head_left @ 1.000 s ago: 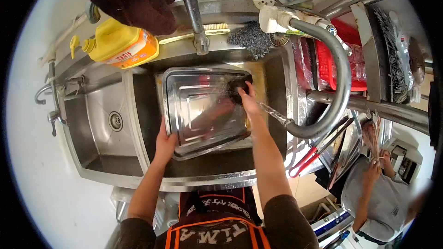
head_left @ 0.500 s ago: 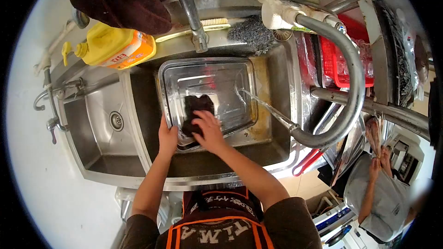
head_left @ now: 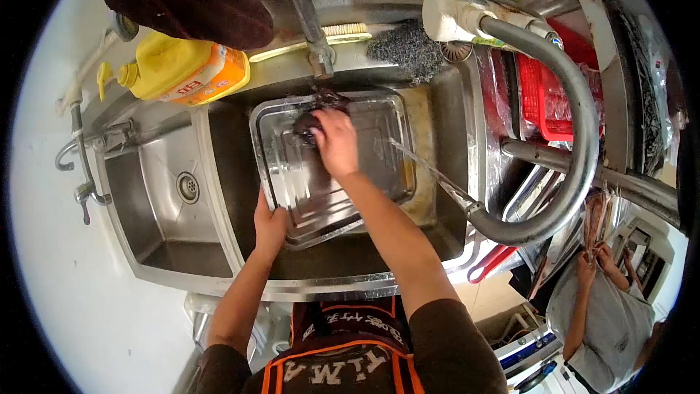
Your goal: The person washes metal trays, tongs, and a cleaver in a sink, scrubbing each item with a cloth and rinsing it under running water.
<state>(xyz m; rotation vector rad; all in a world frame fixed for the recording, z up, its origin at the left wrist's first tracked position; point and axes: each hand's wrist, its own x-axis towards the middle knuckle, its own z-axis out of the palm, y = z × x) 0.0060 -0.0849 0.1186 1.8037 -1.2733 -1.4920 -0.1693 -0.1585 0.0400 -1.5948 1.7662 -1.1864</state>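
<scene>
A shiny rectangular tray [head_left: 372,208] lies at a slight tilt in the larger sink basin. My left hand [head_left: 270,228] grips its near left edge, the thumb up and the fingers partly hidden behind the rim. A dark wet cloth [head_left: 306,128] is bunched under my right hand [head_left: 335,142], pressed against the tray's far part; motion blurs the fingers a little. From the curved metal tap [head_left: 576,153] on the right, a stream of water [head_left: 430,169] runs onto the tray's right side.
Along the back ledge are a yellow detergent jug [head_left: 171,66], a brush [head_left: 343,35] and a grey scouring pad [head_left: 408,51]. A second tap [head_left: 321,58] overhangs the basin. A small sink [head_left: 164,204] adjoins on the left. Another person [head_left: 601,314] stands at lower right.
My right hand has slid the cloth from the near left part of the tray to its far edge. My left hand keeps its hold on the rim. The view has shifted slightly.
</scene>
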